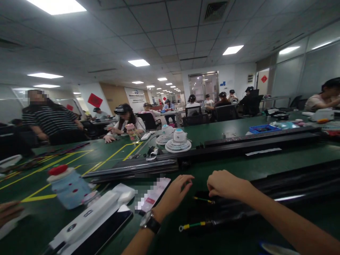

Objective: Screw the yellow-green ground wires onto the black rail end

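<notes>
My left hand (174, 194), with a dark-strapped watch (150, 222) on its wrist, hovers beside a phone (154, 194) with a lit screen. Its fingers stretch forward, slightly bent, and hold nothing visible. My right hand (227, 184) has its fingers curled downward above black bars (281, 200); what they may hold is hidden. Just under that hand is a short yellow-green wire (203, 200). Closer to me, a second yellow-green wire (195, 224) with a ring terminal sticks out from a black bar's end.
Dark strips (132, 168) and a long black rail (262, 140) lie across the green table (223, 159). White fans (177, 141) stand behind them. To the left are a blue cloth-covered container (69, 187), a white device (90, 216) and a dark tablet (102, 233). Other people sit around tables beyond.
</notes>
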The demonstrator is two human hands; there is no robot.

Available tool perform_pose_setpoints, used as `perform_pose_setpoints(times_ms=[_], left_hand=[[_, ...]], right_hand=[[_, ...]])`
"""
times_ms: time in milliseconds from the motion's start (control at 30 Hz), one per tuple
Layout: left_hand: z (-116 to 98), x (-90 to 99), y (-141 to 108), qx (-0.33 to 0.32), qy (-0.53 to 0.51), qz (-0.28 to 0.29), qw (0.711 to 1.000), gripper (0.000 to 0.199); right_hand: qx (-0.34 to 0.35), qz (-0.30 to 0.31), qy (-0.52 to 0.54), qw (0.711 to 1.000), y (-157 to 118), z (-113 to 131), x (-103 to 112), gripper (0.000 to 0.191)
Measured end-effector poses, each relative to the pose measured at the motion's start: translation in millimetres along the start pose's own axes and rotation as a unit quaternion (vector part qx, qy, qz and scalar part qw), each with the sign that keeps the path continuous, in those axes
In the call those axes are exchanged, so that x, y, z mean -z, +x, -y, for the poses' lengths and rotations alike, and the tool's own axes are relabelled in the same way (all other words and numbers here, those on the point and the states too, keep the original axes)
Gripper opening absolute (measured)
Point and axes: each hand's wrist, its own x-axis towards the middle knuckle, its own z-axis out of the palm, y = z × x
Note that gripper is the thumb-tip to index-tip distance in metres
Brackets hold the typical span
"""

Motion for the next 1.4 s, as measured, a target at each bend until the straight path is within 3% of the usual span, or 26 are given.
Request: perform_pose_setpoints(times_ms=[167,367,467,533,667,767,967,1400], left_hand=[[13.1,-4.3,-17.1,0.012,-0.020,-0.021,1.000,0.025],[-18.7,-9.5,-21.1,-0.116,-0.021,0.050,0.992,0.020],[-28.9,-7.4,-20.2,-0.144,-0.005,0.107,0.984,0.015],[-31.9,-5.8,-20.0,-0.140,-0.001,0.140,0.980,0.019],[-34.0,-5.3,-20.5,-0.129,0.014,0.182,0.975,0.025],[-33.5,-8.2,-21.5,-0.124,0.027,0.186,0.974,0.025],[-31.8,-12.8,-24.0,-0.110,0.033,0.187,0.976,0.015],[-38.8,-23.5,-9.1,-0.119,0.093,0.204,0.967,0.013]], right_hand=[[-0.016,0.042,-0.007,0.999,-5.1,-10.5,0.1,0.012],[-0.013,0.069,0.013,0.997,-14.8,-22.1,14.8,0.019],[0.021,0.070,0.030,0.997,-21.7,-10.2,18.8,0.018],[0.050,0.107,0.025,0.993,-24.1,3.3,14.1,0.014],[0.062,0.173,-0.019,0.983,-21.6,28.0,-6.9,0.039],[0.052,0.177,-0.039,0.982,-18.7,38.5,-15.2,0.040],[0.057,0.186,-0.087,0.977,-18.1,52.5,-10.0,0.014],[0.053,0.166,-0.136,0.975,-18.2,67.2,-26.7,0.017]])
